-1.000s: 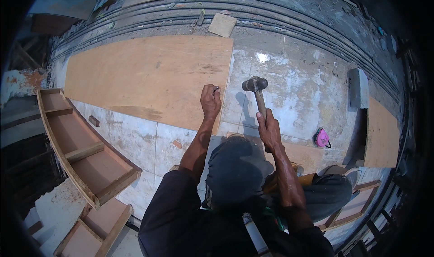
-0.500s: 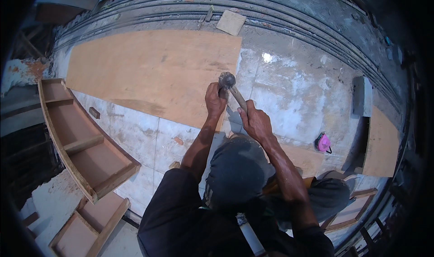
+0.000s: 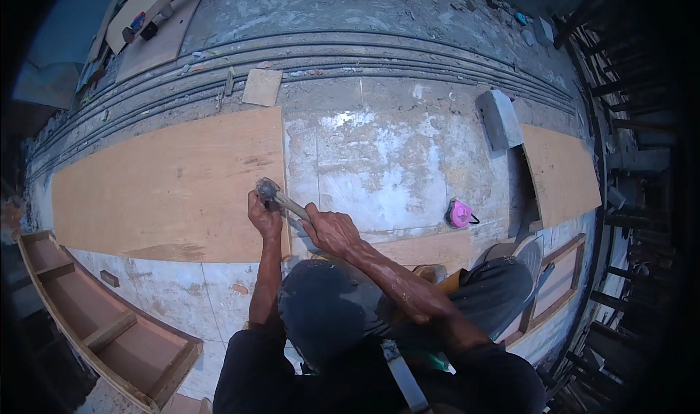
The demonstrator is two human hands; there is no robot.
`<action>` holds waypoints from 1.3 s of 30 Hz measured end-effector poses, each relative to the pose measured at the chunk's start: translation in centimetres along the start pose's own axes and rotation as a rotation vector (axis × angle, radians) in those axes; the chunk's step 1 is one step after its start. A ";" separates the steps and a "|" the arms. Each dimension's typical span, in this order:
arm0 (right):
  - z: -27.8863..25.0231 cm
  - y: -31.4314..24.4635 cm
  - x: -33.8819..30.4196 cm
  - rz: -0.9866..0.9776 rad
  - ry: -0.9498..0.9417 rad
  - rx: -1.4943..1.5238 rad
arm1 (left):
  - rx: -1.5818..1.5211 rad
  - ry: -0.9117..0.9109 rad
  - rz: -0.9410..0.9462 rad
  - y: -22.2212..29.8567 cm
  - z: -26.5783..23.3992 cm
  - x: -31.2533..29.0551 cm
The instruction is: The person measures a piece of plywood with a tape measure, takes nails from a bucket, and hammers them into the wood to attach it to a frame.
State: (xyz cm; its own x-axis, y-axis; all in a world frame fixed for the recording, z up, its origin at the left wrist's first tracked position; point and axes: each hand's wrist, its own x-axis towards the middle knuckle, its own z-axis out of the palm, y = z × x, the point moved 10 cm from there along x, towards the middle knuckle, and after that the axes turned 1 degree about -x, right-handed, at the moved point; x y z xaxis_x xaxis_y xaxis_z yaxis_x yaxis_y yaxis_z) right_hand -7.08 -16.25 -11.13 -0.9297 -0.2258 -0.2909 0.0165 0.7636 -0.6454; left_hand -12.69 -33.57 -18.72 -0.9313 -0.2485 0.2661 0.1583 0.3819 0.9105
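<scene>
My right hand (image 3: 332, 230) is closed round the wooden handle of a hammer (image 3: 295, 208). The hammer's dark head lies right at my left hand (image 3: 265, 217), whose fingers are closed. Whatever my left fingers grip is mostly hidden by them and the hammer head. Both hands are over the right end of a large tan plywood sheet (image 3: 164, 188), which lies flat on pale, stained flooring. To the right of my hands, a pink tape measure (image 3: 460, 213) rests on the floor.
A curved wooden frame with compartments (image 3: 109, 332) lies at left, another frame (image 3: 558, 286) at right. A grey block (image 3: 499, 119) stands beside a smaller plywood piece (image 3: 561, 173). Long dark rods (image 3: 408, 44) cross the floor beyond, near a small square board (image 3: 262, 87).
The view has shifted, so the plywood, tape measure and hands appear farther left and lower. Both hands stay closed, with the hammer head still by my left hand.
</scene>
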 end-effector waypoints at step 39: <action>-1.9 3.3 -2.8 0.111 0.178 0.101 | 0.714 -0.185 0.285 2.7 -2.4 1.2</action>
State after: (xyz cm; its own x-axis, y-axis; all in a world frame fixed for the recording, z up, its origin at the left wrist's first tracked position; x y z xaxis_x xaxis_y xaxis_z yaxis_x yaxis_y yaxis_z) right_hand -5.16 -11.91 -11.10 -0.9703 -0.0266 -0.2404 0.1506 0.7114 -0.6865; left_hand -12.65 -34.94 -15.17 -0.9359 0.0729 0.3445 0.2086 0.9030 0.3755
